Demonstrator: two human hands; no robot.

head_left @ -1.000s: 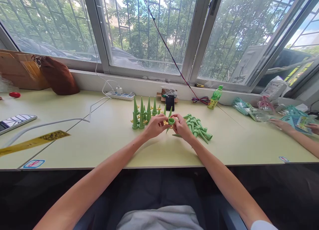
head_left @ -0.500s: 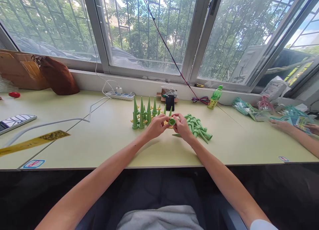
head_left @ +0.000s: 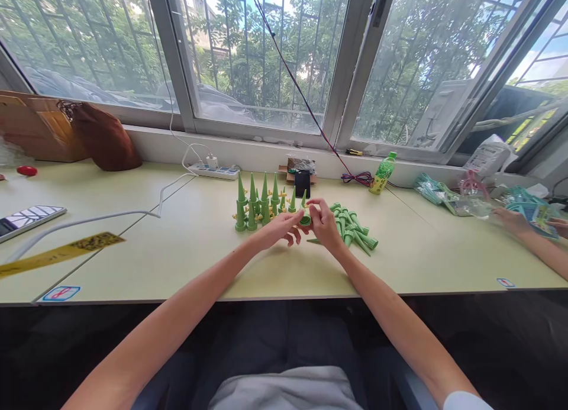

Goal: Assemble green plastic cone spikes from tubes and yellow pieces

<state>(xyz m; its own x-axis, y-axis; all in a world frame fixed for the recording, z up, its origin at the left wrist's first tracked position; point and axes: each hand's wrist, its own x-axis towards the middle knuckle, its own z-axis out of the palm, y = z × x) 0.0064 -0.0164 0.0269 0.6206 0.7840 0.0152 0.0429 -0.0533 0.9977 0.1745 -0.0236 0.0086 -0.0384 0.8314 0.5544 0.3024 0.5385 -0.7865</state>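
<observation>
Between my two hands is a green plastic watering spike (head_left: 305,219), its round open end facing me. My right hand (head_left: 326,225) pinches it from the right with thumb and fingertips. From the other side, my left hand (head_left: 279,230) has thumb and forefinger closed at the spike, while its other fingers hang loosely below. The spike's tip is hidden. Upright green spikes (head_left: 240,215) with small yellow valves stand in rows behind and left of my left hand. Close to my right hand lies a heap of loose green spikes (head_left: 352,229).
A phone (head_left: 302,184) and a power strip (head_left: 217,171) sit toward the windowsill, with a green bottle (head_left: 382,173) farther right. A white cable (head_left: 133,215) crosses the table's left side. Another person's hand (head_left: 512,220) is among teal items at far right.
My left hand has loosened, its lower fingers now spread downward. The spike's open end has tilted lower. At far right, the other person's hand has shifted slightly.
</observation>
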